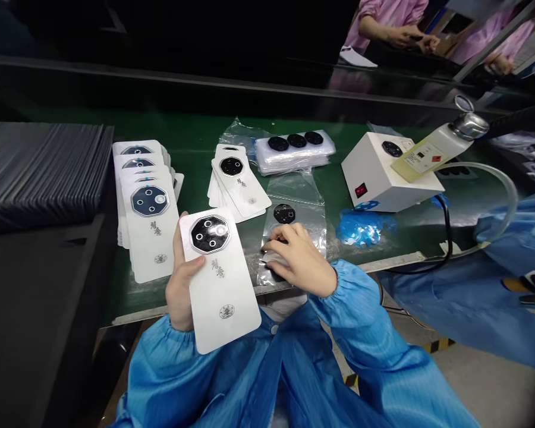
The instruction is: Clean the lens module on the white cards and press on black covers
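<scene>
White panel (223, 285) rests in the left hand (179, 294), near the right hand (304, 260).

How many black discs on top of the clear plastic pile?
3, in a row on the plastic pile beyond the right hand: left disc, middle disc, right disc. More may be hidden inside.

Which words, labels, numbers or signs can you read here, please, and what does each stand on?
Legible words or numbers: none.
White phone back panel, held: two stylised characters, apparently Korean, too small to read surely.
Its round seal: lettering too small to read.
Stacked panels: similar marks, equally unreadable.
Bottle label: red diamond sign; print too small.
Red switch on white box: any markings too small.
</scene>
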Demonstrator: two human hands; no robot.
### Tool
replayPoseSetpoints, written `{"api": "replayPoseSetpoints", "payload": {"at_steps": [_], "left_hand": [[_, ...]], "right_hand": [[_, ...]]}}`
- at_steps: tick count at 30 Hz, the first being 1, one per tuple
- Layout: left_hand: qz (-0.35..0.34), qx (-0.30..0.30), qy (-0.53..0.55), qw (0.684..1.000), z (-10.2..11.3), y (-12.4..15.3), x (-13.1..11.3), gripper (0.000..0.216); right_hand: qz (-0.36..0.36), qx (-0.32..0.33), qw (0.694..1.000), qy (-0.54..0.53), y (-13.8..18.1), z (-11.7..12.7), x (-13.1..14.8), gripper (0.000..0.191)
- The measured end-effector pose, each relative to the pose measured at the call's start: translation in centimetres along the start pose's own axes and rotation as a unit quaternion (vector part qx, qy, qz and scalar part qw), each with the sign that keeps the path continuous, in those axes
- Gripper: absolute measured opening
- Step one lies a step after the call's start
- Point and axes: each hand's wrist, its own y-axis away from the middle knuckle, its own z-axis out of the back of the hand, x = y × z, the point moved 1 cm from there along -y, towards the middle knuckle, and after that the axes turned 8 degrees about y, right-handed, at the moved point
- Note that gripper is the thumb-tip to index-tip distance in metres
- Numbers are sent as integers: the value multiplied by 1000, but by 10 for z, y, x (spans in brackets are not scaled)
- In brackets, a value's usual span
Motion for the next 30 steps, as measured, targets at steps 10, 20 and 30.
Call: {"api": "replayPoseSetpoints", "payload": {"at_steps": [10, 20, 30], "left_hand": [[13, -8, 2, 1000, 1, -2, 0, 71], [57, 46, 16, 997, -10, 13, 5, 71], [77, 132, 49, 987, -25, 44, 4, 55]], "right_hand": [[23, 3, 1000, -15, -6, -9, -4, 4], [49, -145, 974, -169, 14, 27, 13, 9], [103, -226, 964, -95, 33, 58, 56, 21]]}}
